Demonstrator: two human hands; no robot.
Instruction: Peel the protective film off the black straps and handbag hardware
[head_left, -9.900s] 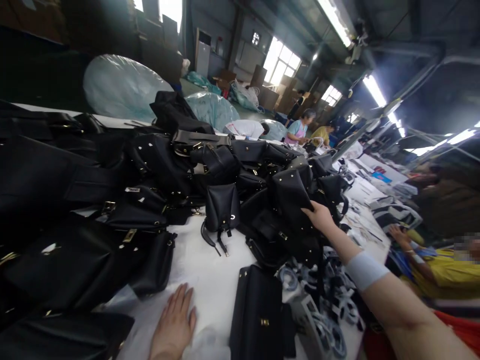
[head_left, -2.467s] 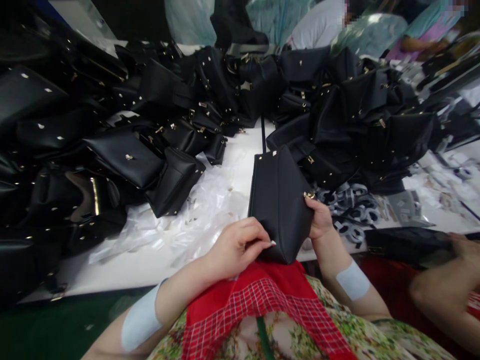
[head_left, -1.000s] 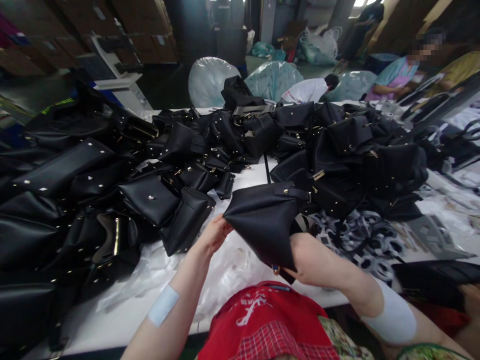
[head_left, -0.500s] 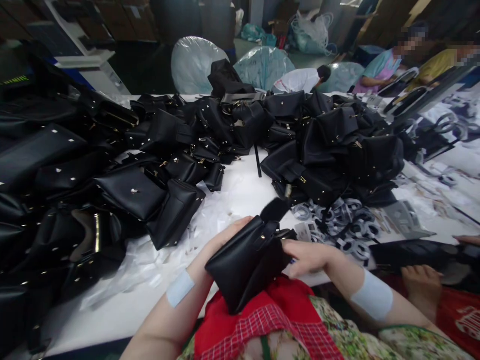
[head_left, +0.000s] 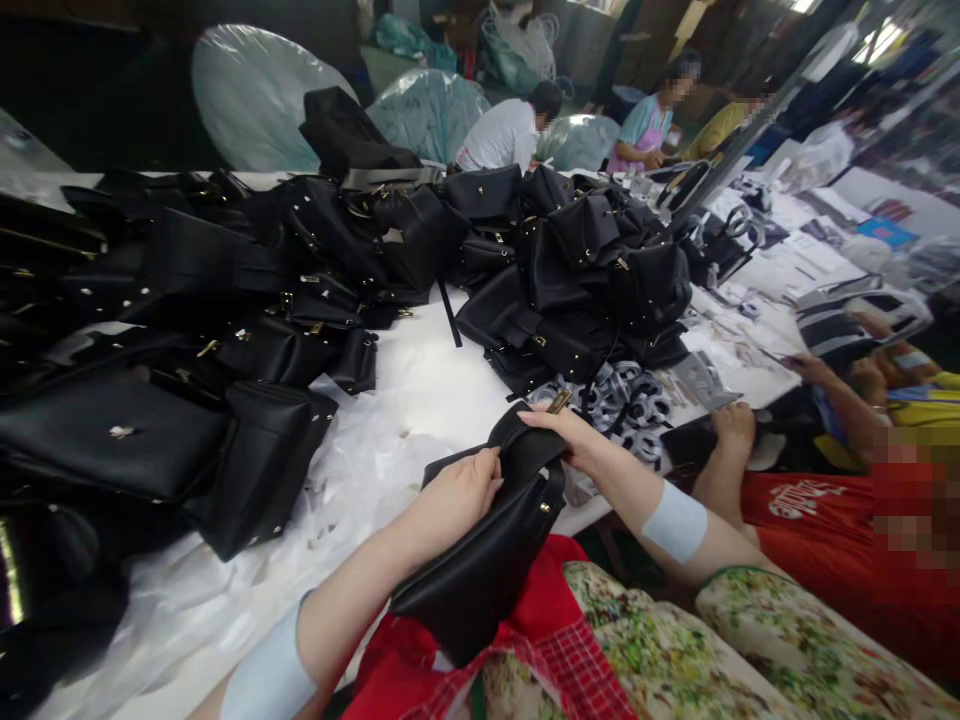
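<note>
Black and smooth, the bag (head_left: 465,590) sits at the lower centre of the frame, partly over the red apron (head_left: 551,600). Its long axis slants from lower left to upper right; one corner points down toward the bottom edge, while its flap (head_left: 529,445) stands raised toward the upper right. The left hand (head_left: 465,490) is curled closed on the bag beside the flap, fingertips pressed together, the exact spot they pinch hidden. The right hand (head_left: 562,432) pinches the flap between thumb and fingers, close to a gold clasp (head_left: 559,402).

The inside of the bag cannot be seen. Big translucent sacks (head_left: 255,105) bulge at the upper left and top centre, their contents too indistinct to tell.

White counter (head_left: 420,355) shows through the middle, with heaped black bags (head_left: 570,250) to its left, behind it and to its right. Crumpled clear film (head_left: 352,480) covers its near left part, and grey-white coils (head_left: 626,400) lie just right of the right hand. Co-workers in pale and yellow clothes are across the top; at the right edge a person in a red shirt (head_left: 810,510) rests a hand near the counter.
</note>
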